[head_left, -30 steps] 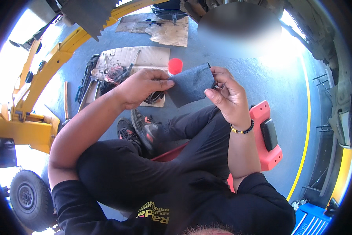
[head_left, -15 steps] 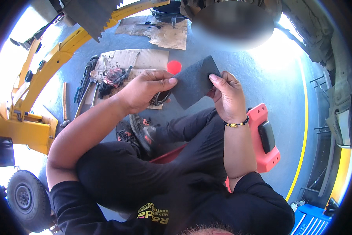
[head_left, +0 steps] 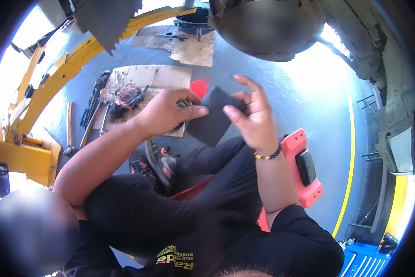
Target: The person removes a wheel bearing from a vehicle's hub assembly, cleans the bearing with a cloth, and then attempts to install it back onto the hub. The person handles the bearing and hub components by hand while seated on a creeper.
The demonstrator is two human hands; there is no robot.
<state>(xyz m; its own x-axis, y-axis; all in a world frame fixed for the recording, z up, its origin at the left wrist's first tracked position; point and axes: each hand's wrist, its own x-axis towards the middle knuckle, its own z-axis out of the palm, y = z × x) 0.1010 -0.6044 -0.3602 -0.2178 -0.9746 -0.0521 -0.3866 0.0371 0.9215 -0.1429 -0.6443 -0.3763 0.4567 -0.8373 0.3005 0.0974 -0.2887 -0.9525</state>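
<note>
A dark grey square sheet that looks like sandpaper [head_left: 210, 123] is held up in front of my crossed legs. My left hand [head_left: 173, 111] is closed, its thumb pressed at the sheet's left edge. Also in that hand is a ridged metal part [head_left: 184, 104], mostly hidden by the fingers. At the sheet's right corner, my right hand [head_left: 253, 115] has its thumb against the near face and some fingers curled behind. Its index finger is stretched out, away from the sheet. A bracelet of dark and gold beads [head_left: 268, 153] circles the right wrist.
Beyond my left hand, cardboard [head_left: 173, 76] bears tools and dark rags. A hammer [head_left: 69, 127] lies left of it, near a yellow machine frame [head_left: 25, 150]. A red round thing [head_left: 198, 88] sits beyond my hands. A red seat [head_left: 294, 143] shows at right; vehicle parts hang above.
The sheet and both hands have shifted left and slightly nearer. My right hand's grip has loosened, with its index finger now extended. A blurred round patch now covers the lower left.
</note>
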